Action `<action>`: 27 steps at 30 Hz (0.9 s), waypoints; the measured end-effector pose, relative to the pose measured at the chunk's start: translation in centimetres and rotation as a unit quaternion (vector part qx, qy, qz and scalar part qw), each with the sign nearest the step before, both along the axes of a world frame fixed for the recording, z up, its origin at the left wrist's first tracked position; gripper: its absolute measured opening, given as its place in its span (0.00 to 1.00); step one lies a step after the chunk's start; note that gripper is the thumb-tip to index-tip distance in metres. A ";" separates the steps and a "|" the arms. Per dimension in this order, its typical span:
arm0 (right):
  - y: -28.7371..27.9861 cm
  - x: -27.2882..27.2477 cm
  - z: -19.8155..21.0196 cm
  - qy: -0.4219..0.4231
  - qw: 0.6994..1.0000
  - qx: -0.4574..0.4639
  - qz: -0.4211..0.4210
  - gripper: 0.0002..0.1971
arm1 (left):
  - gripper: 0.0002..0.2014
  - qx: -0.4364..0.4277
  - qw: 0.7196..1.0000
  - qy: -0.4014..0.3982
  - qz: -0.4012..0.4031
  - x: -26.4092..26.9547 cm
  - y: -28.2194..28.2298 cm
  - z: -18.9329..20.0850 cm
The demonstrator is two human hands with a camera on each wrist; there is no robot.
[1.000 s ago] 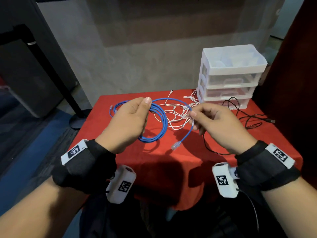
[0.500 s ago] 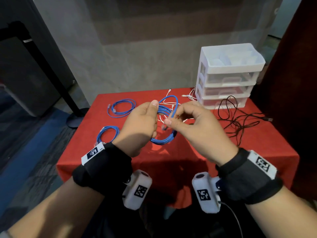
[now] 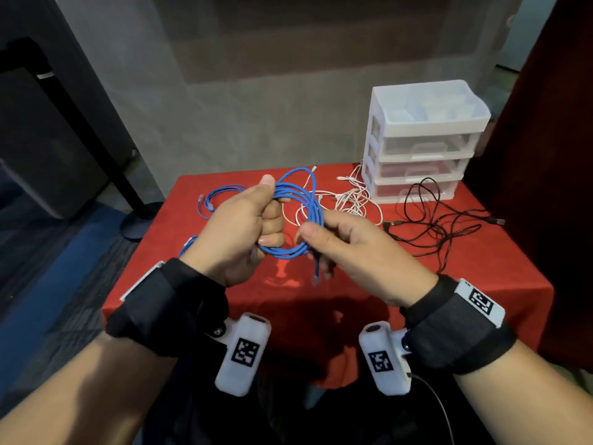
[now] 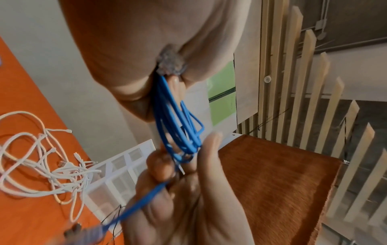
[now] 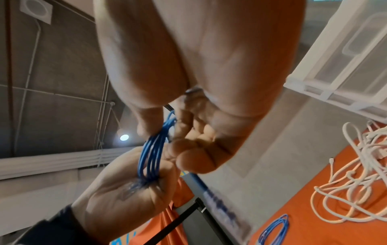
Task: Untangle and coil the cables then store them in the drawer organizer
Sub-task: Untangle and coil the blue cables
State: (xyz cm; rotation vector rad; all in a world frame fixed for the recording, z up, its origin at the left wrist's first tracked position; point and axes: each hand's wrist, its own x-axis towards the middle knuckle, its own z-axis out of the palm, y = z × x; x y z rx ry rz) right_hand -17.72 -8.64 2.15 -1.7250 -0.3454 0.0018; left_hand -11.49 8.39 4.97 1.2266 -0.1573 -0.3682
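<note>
From the head view, the left hand (image 3: pixel 244 226) clamps one side of the coiled thin blue network cable (image 3: pixel 301 216) held above the red-clothed table (image 3: pixel 465 284), while the right hand (image 3: pixel 349 248) pinches its opposite side, the plug end dangling; the white plastic three-drawer organizer (image 3: pixel 423 146) stands at the far right. The left wrist view shows the loops bunched between both hands. In the right wrist view, strands fan out; a loosened pinch would probably let the coil spring apart.
</note>
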 end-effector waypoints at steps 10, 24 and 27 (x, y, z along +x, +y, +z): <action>-2.7 -0.4 -0.4 0.109 0.977 0.179 -0.036 0.07 | 0.18 0.136 0.968 -0.138 0.161 1.8 1.3 -1.3; -0.2 -0.1 -0.3 0.139 0.877 0.452 -0.087 0.04 | 0.26 0.178 0.926 -0.206 0.263 0.5 -2.3 -2.8; 0.3 0.1 -0.6 0.125 0.891 0.423 -0.107 0.05 | 0.23 0.212 0.905 -0.226 0.289 0.3 -2.8 -2.5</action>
